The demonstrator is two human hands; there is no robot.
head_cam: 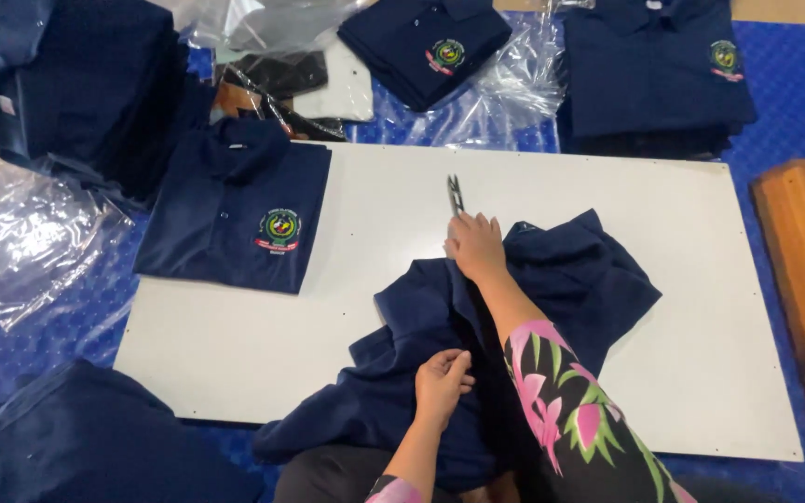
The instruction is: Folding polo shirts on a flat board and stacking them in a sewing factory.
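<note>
Centrally, white board [235, 345] lies on blue mat [794, 93]. Crumpled navy shirt [561, 289] sits at board's 5 o'clock. Folded navy shirt w/ crest [235, 219] overlaps the 10 o'clock corner. Right hand [475, 246], fingers curled onto shirt's top edge, w/ small snips [456, 196] just beyond at 12. Left hand [441, 382] pinches shirt fabric at 6, fingers clamped together.

White rectangular board [663, 373], laid flat on blue textured floor mat [794, 102]. Directly on board: crumpled navy shirt [589, 289]; folded navy polo shirt [235, 219], overhanging left edge; small metal tool [455, 194], possibly thread snips.
</note>
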